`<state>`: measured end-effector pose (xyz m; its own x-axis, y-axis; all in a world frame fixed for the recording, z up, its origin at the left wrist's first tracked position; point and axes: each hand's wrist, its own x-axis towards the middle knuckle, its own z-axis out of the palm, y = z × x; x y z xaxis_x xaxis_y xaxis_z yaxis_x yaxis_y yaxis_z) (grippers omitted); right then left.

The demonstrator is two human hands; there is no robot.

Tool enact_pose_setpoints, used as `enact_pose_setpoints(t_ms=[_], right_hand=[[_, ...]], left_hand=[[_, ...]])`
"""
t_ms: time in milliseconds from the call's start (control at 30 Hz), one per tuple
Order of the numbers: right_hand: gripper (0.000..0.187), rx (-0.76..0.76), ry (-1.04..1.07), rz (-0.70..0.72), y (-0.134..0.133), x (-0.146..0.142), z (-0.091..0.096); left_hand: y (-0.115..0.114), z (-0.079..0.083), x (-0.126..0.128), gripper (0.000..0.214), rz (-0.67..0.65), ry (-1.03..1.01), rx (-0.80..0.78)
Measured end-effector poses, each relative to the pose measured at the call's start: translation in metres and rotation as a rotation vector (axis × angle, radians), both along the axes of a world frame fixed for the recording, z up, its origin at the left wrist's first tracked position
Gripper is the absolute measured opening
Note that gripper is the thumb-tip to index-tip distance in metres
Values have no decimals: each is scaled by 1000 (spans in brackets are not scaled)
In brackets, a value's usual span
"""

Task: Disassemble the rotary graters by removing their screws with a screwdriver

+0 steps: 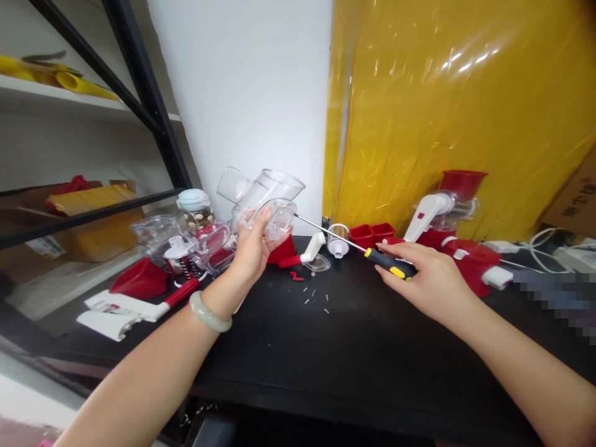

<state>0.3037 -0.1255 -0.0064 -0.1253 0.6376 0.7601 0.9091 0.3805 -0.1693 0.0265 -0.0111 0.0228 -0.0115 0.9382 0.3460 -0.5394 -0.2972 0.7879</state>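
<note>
My left hand [251, 248] is raised above the black table [326, 347] and grips a clear plastic housing [267, 198] with round tube openings. My right hand [426, 276] is closed around the black-and-yellow handle of a screwdriver [367, 251]. Its metal shaft runs up and left, and the tip reaches into the clear housing. A pale bangle sits on my left wrist. Several small screws [316, 297] lie on the table below the housing.
Red and white plastic parts and clear pieces [177, 254] are piled at the left. A white crank piece [313, 247] and red cups [372, 234] lie behind the screwdriver. An assembled red-and-white grinder [447, 230] stands at the right before a yellow sheet [456, 105]. A dark shelf frame [144, 93] rises left.
</note>
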Motion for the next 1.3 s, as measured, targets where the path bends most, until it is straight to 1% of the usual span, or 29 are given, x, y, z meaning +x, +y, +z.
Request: enact_pose_setpoints(t_ms=[67,167,233,267,333,400,500,600,667,767,867,967,1033,1100,1167,1300], right_hand=[[14,-58,-57,-63,-2,-2,-1],[17,-144,-185,-205,-6,-5,-1],[20,-131,-230,-269,-9,-6,0],[21,-114,-227,-278,-10,-7,2],[24,-95,-193,-248,-13,-10,4],[25,-106,-170,-174,-15,-12,5],[30,-106,-204,-87,-15,-14,2],[36,-38,-252,-82,-10,-11,-1],[37,32,-234,-69,-8,-7,-1],[31,207,-169,-58,-8,-3,3],[29,404,-154,-119,-13,-2,9],[32,519,-131,-126,-19,-5,12],[33,573,-104,-62,-21,-7,13],[29,587,-99,25,-23,-10,13],[25,587,-132,106,-25,-13,14],[21,679,-172,242,-30,-18,15]], left_hand=[[1,0,-1,53,-9,-5,-6],[1,-1,-1,53,-5,-19,-13],[1,-1,0,53,10,-30,1],[1,-1,0,54,16,-33,9],[1,-1,0,54,18,-31,10],[3,-1,-1,54,13,-21,-2],[5,-1,-3,53,20,-18,-8],[7,-1,-3,50,28,-27,-6],[7,-2,-3,48,18,-24,-6],[6,-2,-2,46,-13,-3,-7],[4,-2,-2,43,-49,23,-33],[2,-1,-1,41,-80,4,-71],[1,0,0,40,-92,-31,-97],[1,2,0,43,-112,-64,-119],[1,4,0,46,-141,-89,-140],[-1,9,-3,55,-191,-125,-181]])
